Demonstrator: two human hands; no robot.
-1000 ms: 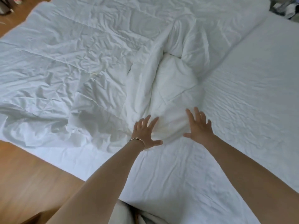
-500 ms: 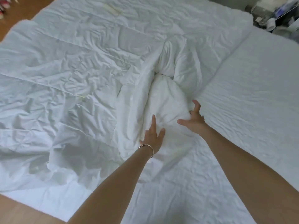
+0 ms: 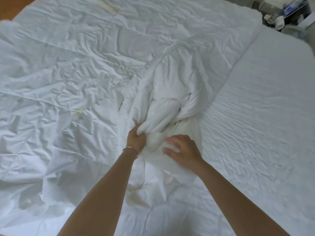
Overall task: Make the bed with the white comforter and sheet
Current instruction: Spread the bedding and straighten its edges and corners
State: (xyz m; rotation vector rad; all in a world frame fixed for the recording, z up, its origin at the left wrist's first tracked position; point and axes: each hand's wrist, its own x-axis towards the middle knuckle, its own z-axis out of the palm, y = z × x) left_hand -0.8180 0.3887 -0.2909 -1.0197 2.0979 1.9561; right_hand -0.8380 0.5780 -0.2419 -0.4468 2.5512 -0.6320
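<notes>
The left hand [image 3: 136, 139] has its fingers curled round a bunched lump of the white comforter [image 3: 163, 106], gripping the fabric at the near end of the lump; a thin bracelet [image 3: 131, 149] circles that wrist. The right hand [image 3: 182, 153] lies just beside it, on the same lump, with its fingers blurred; they appear bent against the fabric, but whether they actually pinch it cannot be told. Both forearms reach in from the bottom edge, the 2 hands close together near the middle of the view. From the gripped lump the comforter rises away from the person in a twisted ridge, then spreads out flat and heavily wrinkled over the left and far parts of the bed. To the right of the ridge lies the white sheet [image 3: 264, 116], smoother, with fine ripples, covering the mattress out to its right corner. Wooden floor [image 3: 10, 7] shows at the top left, and blurred clutter [image 3: 288, 12] sits beyond the top right corner.
</notes>
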